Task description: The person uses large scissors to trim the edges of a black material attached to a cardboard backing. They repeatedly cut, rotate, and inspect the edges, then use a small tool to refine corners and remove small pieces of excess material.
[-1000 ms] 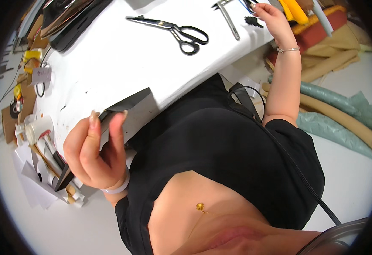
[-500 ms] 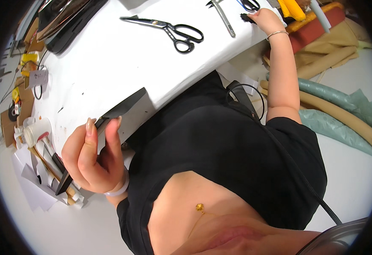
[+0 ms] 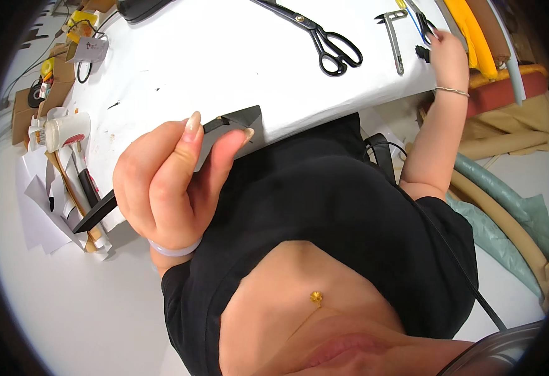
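Note:
My left hand (image 3: pixel 168 182) is raised over the table's near left edge, its fingers closed on a narrow black strip (image 3: pixel 99 212). One end of the strip sticks out past the palm at lower left; the other shows between thumb and fingertips. Behind those fingertips a dark flat sheet (image 3: pixel 252 118) lies at the table edge. At the far right my right hand (image 3: pixel 450 59) has its fingertips closed on the black handle of small scissors (image 3: pixel 426 26). Beside that hand sit a small black bristly piece (image 3: pixel 422 54) and a grey caliper (image 3: pixel 394 42).
Large black-handled shears (image 3: pixel 331 47) lie on the white table (image 3: pixel 193 75). Yellow rolled material (image 3: pixel 472 37) and a red-brown block (image 3: pixel 506 91) stand at right, above green and tan rolls (image 3: pixel 494 188). A white tub (image 3: pixel 67 131), papers and tools crowd the left.
My right hand has shifted from the black bristly piece to the small scissors' handle. My left hand has risen rightward with the strip. The whole view has swung, moving the table items right.

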Motion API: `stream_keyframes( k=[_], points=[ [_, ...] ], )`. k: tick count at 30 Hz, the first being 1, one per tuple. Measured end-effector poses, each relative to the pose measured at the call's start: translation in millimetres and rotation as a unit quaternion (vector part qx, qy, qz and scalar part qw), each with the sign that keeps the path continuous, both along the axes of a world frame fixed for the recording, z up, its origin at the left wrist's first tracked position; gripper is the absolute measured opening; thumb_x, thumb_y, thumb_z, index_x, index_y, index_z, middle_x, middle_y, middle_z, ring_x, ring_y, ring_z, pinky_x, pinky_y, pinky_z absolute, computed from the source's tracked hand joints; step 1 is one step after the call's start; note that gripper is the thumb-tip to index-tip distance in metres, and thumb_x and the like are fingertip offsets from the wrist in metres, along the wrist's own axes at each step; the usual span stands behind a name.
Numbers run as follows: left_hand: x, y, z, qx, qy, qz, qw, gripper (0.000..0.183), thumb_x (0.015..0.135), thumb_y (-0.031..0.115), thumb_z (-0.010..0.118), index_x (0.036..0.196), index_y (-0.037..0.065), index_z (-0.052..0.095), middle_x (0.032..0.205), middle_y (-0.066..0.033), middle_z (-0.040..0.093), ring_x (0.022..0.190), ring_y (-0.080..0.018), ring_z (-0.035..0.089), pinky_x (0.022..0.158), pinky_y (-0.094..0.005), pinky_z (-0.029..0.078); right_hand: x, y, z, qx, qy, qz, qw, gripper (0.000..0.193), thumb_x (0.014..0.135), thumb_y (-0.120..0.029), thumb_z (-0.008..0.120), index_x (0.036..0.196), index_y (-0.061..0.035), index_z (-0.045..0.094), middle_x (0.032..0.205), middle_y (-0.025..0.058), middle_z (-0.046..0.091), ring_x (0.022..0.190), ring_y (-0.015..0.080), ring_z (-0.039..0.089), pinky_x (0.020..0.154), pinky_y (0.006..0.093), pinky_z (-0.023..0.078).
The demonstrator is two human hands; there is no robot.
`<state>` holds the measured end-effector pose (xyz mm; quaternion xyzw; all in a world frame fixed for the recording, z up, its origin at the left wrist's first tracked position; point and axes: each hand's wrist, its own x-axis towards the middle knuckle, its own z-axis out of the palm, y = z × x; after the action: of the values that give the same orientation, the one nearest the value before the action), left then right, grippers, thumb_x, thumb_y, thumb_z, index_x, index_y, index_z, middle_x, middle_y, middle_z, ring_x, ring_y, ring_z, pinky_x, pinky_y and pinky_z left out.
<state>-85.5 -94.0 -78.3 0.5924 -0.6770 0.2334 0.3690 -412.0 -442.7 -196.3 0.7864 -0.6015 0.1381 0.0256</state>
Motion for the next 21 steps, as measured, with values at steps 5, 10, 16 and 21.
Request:
stream_keyframes(
  k=[5,10,16,21],
  points=[
    [-0.7,3.2,-3.3,0.002,-0.014,0.015,1.0,0.047,0.069,0.014,0.093,0.105,0.001,0.065,0.09,-0.0079,0.067,0.073,-0.0204,0.06,0.057,-0.028,0.049,170.9,64.1,25.6,0.114,-0.228,0.224,0.941,0.029,0.092,-0.024,0.065,0.102,0.0021,0.072,0.097,0.0196,0.073,0.089,0.0315,0.07,0.081,0.0382,0.054],
    [-2.6,2.0,1.8,0.007,0.002,0.007,1.0,0.044,0.071,0.016,0.092,0.104,0.001,0.068,0.091,-0.0072,0.067,0.072,-0.0207,0.063,0.058,-0.0282,0.049,233.7,49.3,-11.2,0.214,-0.241,0.253,0.912,0.031,0.088,-0.025,0.068,0.097,0.0038,0.074,0.091,0.0245,0.072,0.088,0.0379,0.07,0.083,0.0417,0.055],
    [-1.2,5.1,2.4,0.034,0.016,0.006,0.999,0.047,0.071,0.012,0.092,0.107,0.003,0.064,0.095,-0.0098,0.067,0.077,-0.0214,0.063,0.064,-0.0281,0.05,247.5,49.5,-26.3,0.214,-0.284,0.224,0.907,0.027,0.088,-0.023,0.07,0.092,0.0042,0.073,0.09,0.0238,0.072,0.086,0.0377,0.07,0.081,0.0419,0.055],
    [1.8,2.5,-0.5,0.027,0.017,0.002,0.999,0.047,0.071,0.012,0.092,0.108,0.002,0.064,0.095,-0.0097,0.067,0.077,-0.0213,0.063,0.064,-0.0282,0.05,245.8,46.7,-37.7,0.171,-0.289,0.241,0.911,0.025,0.091,-0.019,0.066,0.093,0.0051,0.07,0.094,0.0245,0.071,0.091,0.0388,0.068,0.084,0.0431,0.054]
  ],
)
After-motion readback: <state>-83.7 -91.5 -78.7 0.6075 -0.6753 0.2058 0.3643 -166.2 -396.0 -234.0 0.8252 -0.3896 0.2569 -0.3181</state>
